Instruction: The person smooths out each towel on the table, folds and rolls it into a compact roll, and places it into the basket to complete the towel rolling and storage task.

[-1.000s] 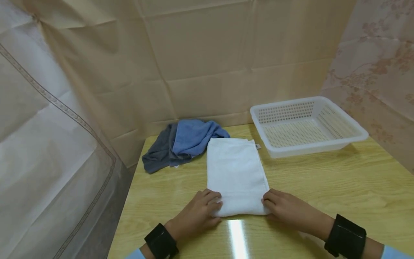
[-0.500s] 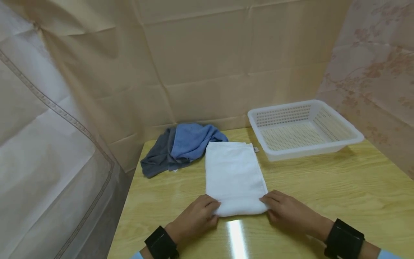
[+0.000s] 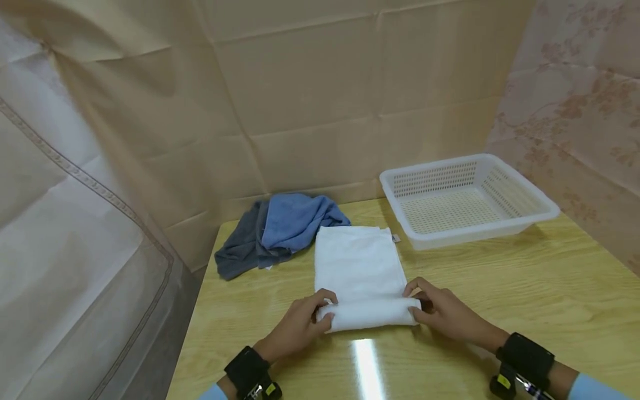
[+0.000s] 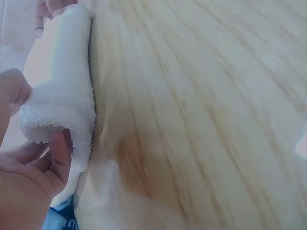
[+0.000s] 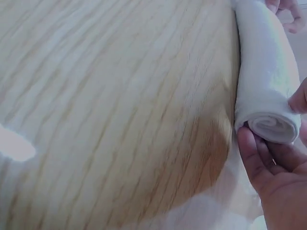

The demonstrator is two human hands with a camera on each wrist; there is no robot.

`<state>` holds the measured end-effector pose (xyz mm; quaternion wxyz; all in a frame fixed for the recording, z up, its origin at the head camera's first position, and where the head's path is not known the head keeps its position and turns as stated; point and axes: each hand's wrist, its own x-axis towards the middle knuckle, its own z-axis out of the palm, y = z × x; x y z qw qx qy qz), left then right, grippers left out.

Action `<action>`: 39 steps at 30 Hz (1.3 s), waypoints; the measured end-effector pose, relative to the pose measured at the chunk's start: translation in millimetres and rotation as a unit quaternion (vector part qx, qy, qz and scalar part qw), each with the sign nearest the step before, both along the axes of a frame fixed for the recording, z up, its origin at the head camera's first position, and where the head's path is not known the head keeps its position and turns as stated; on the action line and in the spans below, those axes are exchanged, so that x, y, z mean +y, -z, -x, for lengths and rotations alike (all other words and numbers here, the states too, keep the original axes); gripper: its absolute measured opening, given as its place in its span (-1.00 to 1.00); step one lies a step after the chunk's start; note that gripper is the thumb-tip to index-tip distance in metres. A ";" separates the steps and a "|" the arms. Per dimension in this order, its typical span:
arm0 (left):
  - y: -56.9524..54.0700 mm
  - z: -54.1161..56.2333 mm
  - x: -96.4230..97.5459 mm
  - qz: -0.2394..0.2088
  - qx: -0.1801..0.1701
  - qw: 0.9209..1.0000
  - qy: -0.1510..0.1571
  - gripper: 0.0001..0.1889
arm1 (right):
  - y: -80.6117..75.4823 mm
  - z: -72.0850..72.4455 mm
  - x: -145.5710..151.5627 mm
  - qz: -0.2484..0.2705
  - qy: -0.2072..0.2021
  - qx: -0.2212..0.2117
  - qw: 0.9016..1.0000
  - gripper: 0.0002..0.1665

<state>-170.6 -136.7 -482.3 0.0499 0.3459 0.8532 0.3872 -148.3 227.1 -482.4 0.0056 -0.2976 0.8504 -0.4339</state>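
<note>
A white towel [image 3: 359,264] lies flat toward the back, its near end turned into a thick roll [image 3: 372,314]. At the roll's left end, my left hand [image 3: 300,319] grips it with curled fingers and thumb. My right hand [image 3: 445,312] holds the right end the same way. From the right wrist view, the spiral layers of the towel roll [image 5: 271,127] show beside the right thumb and fingers [image 5: 252,153]. In the left wrist view, the left thumb [image 4: 60,153] sits at the open end of the fluffy roll [image 4: 62,72].
Behind the towel on the left lies a crumpled heap of a blue cloth [image 3: 295,222] and a dark grey cloth [image 3: 242,247]. A white perforated plastic basket [image 3: 480,230] stands at the back right of the wooden table [image 3: 520,283]. A beige curtain [image 3: 310,94] hangs behind.
The near end of the towel has been rolled away from me into a thicker roll, and its flat part is shorter. Both hands have turned with it, fingers reaching over the roll.
</note>
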 end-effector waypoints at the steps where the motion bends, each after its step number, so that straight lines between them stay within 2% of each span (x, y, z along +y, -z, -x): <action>1: 0.2 0.4 0.1 -0.004 0.001 1.000 -0.001 -0.77 | 0.5 0.1 -0.2 0.003 0.005 -0.003 1.000 -0.73; 6: 0.3 3.6 1.7 -0.007 0.018 1.000 -0.011 -0.79 | 1.2 -0.6 -3.3 0.006 0.052 -0.004 0.999 -0.79; 9: 3.0 4.3 1.9 -0.003 0.056 0.998 -0.016 -0.77 | 2.5 -1.7 -5.9 -0.001 0.069 0.016 0.997 -0.78; 11: 3.5 4.4 2.0 0.013 0.105 0.994 -0.016 -0.77 | 1.3 -1.4 -7.8 -0.018 0.076 0.061 0.995 -0.75; 13: 4.3 3.4 2.2 0.038 0.165 0.986 -0.009 -0.77 | 0.8 -1.2 -10.2 -0.051 0.075 0.129 0.988 -0.75; 16: 4.5 0.6 1.9 0.078 0.242 0.967 0.003 -0.76 | 1.5 -1.5 -13.5 -0.096 0.061 0.236 0.965 -0.85; 18: 3.6 -2.3 0.7 0.094 0.265 0.960 0.013 -0.71 | 2.6 -2.8 -14.5 -0.116 0.040 0.289 0.949 -0.90; 19: 2.9 -3.6 -0.1 0.101 0.272 0.957 0.018 -0.68 | 3.3 -4.1 -14.4 -0.123 0.030 0.306 0.944 -0.83; 23: 1.0 -7.0 -2.2 0.125 0.272 0.954 0.031 -0.52 | 5.7 -7.6 -13.8 -0.145 0.012 0.331 0.932 -0.55; 27: 1.5 -8.1 -2.9 0.120 0.239 0.963 0.026 -0.49 | 8.0 -7.2 -13.9 -0.158 0.032 0.323 0.932 -0.41; 33: 5.8 -5.0 -2.9 0.095 0.206 0.974 0.011 -0.52 | 12.2 -4.2 -15.0 -0.165 0.049 0.326 0.930 -0.38; 36: 5.6 -1.5 -1.2 0.086 0.177 0.980 0.002 -0.56 | 10.5 -3.8 -16.2 -0.166 0.057 0.292 0.940 -0.42; 39: 3.0 1.6 1.0 0.084 0.138 0.987 -0.008 -0.61 | 6.0 -2.2 -15.4 -0.162 0.056 0.230 0.958 -0.49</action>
